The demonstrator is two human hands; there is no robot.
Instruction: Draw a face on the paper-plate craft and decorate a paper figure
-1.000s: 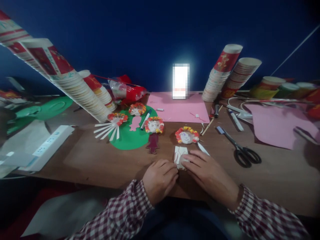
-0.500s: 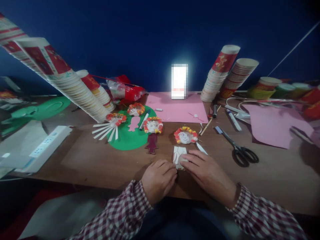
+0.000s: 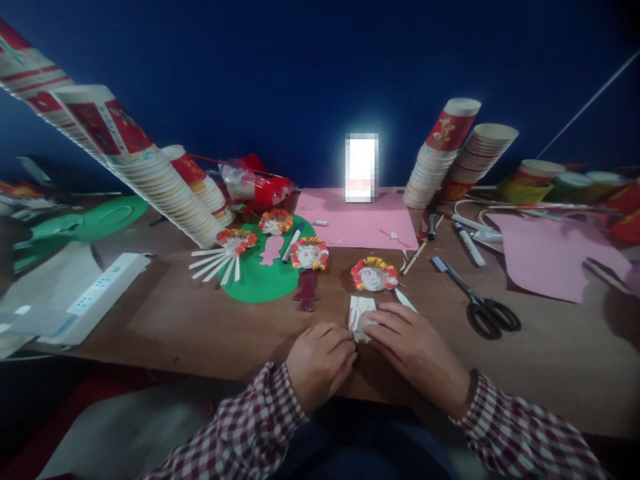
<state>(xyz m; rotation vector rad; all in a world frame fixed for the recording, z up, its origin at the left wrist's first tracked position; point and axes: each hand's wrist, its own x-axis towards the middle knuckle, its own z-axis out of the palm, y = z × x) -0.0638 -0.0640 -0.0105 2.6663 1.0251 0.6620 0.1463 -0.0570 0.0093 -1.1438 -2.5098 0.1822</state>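
Observation:
Both my hands rest on the wooden table (image 3: 200,327) at its near edge, meeting on a small folded piece of white paper (image 3: 361,312). My left hand (image 3: 320,363) is curled, with its fingertips pinching the paper's lower left edge. My right hand (image 3: 417,350) lies over the paper's right side, fingers pressed down on it. Just beyond the paper sits a paper-cup face (image 3: 374,275) with a red and yellow frill. A white paper strip (image 3: 406,301) pokes out beside my right fingers.
Black scissors (image 3: 480,303) lie to the right, with pens (image 3: 470,243) and pink paper (image 3: 555,257) behind. Several more frilled faces (image 3: 309,253) sit on a green sheet (image 3: 255,277). Cup stacks (image 3: 150,180) lean at left and at right (image 3: 440,150). A power strip (image 3: 100,287) lies left.
The hands stay on the folded paper with only small finger shifts. The view has tipped slightly, so everything sits a little lower in frame.

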